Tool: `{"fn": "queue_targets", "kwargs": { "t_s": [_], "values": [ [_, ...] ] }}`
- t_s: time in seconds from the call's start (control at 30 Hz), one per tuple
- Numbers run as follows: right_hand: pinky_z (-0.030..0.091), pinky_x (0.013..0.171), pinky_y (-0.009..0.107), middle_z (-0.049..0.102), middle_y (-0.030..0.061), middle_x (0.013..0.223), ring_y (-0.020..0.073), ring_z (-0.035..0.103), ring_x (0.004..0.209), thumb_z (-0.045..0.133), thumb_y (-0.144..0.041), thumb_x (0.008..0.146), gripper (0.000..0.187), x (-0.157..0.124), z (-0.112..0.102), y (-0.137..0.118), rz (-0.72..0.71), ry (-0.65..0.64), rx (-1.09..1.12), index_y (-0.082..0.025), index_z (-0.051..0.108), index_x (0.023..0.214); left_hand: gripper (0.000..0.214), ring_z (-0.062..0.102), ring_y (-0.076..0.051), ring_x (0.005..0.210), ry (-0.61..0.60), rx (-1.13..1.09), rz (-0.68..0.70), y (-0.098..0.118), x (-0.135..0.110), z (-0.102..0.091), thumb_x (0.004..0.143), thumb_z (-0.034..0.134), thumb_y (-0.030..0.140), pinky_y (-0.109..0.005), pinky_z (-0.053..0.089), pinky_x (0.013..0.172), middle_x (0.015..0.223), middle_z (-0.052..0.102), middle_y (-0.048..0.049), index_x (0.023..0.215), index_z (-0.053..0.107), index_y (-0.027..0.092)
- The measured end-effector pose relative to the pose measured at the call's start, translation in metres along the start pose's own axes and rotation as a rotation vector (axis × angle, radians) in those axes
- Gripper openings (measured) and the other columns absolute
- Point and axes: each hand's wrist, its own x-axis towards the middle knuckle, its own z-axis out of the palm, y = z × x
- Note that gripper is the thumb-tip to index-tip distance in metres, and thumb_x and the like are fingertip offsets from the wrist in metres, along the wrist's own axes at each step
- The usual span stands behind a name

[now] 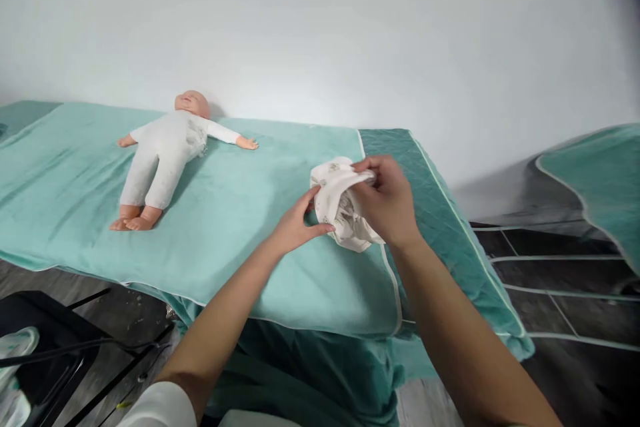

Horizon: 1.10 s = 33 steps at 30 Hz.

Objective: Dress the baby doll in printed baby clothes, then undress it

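A small white patterned baby garment is held just above the teal mat near its right end. My left hand pinches the garment's lower left edge. My right hand grips its upper right part, fingers curled over the cloth. A baby doll in a white sleepsuit lies on its back at the far left of the mat, arms spread, well apart from both hands.
The mat covers a padded table with a darker quilted teal section at its right end. A white wall stands behind. A black frame sits on the floor at lower left. Another teal-covered surface shows at the right.
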Motion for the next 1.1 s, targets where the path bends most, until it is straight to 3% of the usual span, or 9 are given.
{"fn": "queue_targets", "kwargs": {
  "t_s": [0.1,0.17,0.33,0.5,0.63,0.73,0.83,1.0,1.1],
  "values": [
    [0.054,0.087,0.038,0.071,0.0028,0.103,0.0211,0.066,0.095,0.061,-0.027,0.090,0.012,0.031,0.041,-0.007,-0.147,-0.086,0.018,-0.024,0.063,0.102,0.091,0.058,-0.029,0.130,0.119,-0.167,-0.029,-0.003,0.001,-0.003,0.070,0.091,0.040,-0.042,0.043,0.112,0.151,0.055,-0.0112,0.149,0.050,0.028],
    [0.051,0.101,0.045,0.070,0.0061,0.114,0.0248,0.064,0.111,0.056,-0.023,0.092,0.013,0.040,0.064,0.000,-0.273,-0.075,-0.016,-0.025,0.065,0.103,0.083,0.060,-0.026,0.126,0.190,-0.272,-0.059,-0.004,0.003,-0.005,0.074,0.089,0.041,-0.039,0.045,0.110,0.148,0.057,-0.0099,0.146,0.050,0.027],
    [0.045,0.110,0.054,0.068,0.0068,0.127,0.0281,0.059,0.125,0.048,-0.019,0.096,0.022,0.018,0.092,0.029,-0.430,-0.012,-0.011,-0.029,0.067,0.102,0.048,0.063,-0.020,0.110,0.312,-0.363,-0.086,-0.006,0.012,-0.006,0.076,0.085,0.032,-0.034,0.046,0.101,0.122,0.068,-0.0054,0.118,0.065,0.022],
    [0.049,0.104,0.050,0.073,0.0055,0.114,0.0268,0.065,0.114,0.054,-0.025,0.099,0.017,0.003,0.088,0.036,-0.428,-0.284,-0.019,-0.029,0.066,0.110,0.013,0.059,-0.014,0.086,0.430,-0.480,-0.151,-0.005,0.016,-0.011,0.081,0.073,0.025,-0.028,0.046,0.085,0.088,0.066,0.0000,0.092,0.068,0.019],
    [0.042,0.113,0.054,0.065,0.0095,0.136,0.0324,0.056,0.130,0.072,-0.037,0.091,0.036,0.010,0.085,0.048,-0.372,-0.393,-0.160,-0.025,0.061,0.123,0.016,0.062,-0.014,0.093,0.531,-0.632,-0.117,-0.002,0.016,-0.016,0.078,0.074,0.023,-0.029,0.046,0.094,0.092,0.067,-0.0001,0.092,0.065,0.019],
    [0.036,0.118,0.058,0.056,0.0118,0.149,0.0370,0.048,0.139,0.081,-0.040,0.081,0.050,0.013,0.078,0.069,-0.281,-0.309,-0.289,-0.024,0.061,0.124,0.022,0.066,-0.015,0.093,0.532,-0.742,-0.141,-0.001,0.015,-0.020,0.078,0.075,0.025,-0.034,0.048,0.098,0.098,0.069,-0.0014,0.095,0.062,0.019],
    [0.038,0.116,0.058,0.057,0.0149,0.144,0.0372,0.050,0.136,0.083,-0.038,0.075,0.045,0.016,0.070,0.092,-0.164,-0.243,-0.283,-0.023,0.063,0.113,0.022,0.068,-0.015,0.088,0.523,-0.791,-0.167,0.000,0.013,-0.022,0.078,0.075,0.023,-0.035,0.051,0.095,0.097,0.072,-0.0027,0.096,0.063,0.018],
    [0.047,0.109,0.050,0.068,0.0096,0.128,0.0288,0.063,0.121,0.072,-0.028,0.076,0.031,0.022,0.056,0.096,-0.042,-0.173,-0.001,-0.023,0.066,0.106,0.015,0.070,-0.016,0.095,0.564,-0.816,-0.151,-0.001,0.014,-0.026,0.081,0.072,0.020,-0.033,0.054,0.093,0.100,0.075,-0.0039,0.094,0.064,0.019],
    [0.053,0.100,0.045,0.072,0.0047,0.113,0.0243,0.068,0.106,0.069,-0.035,0.079,0.033,0.030,0.042,0.086,0.076,0.088,0.286,-0.024,0.065,0.110,0.019,0.069,-0.019,0.114,0.617,-0.823,-0.130,-0.003,0.017,-0.029,0.086,0.072,0.031,-0.034,0.053,0.102,0.114,0.075,-0.0063,0.100,0.066,0.020]
  ]
}}
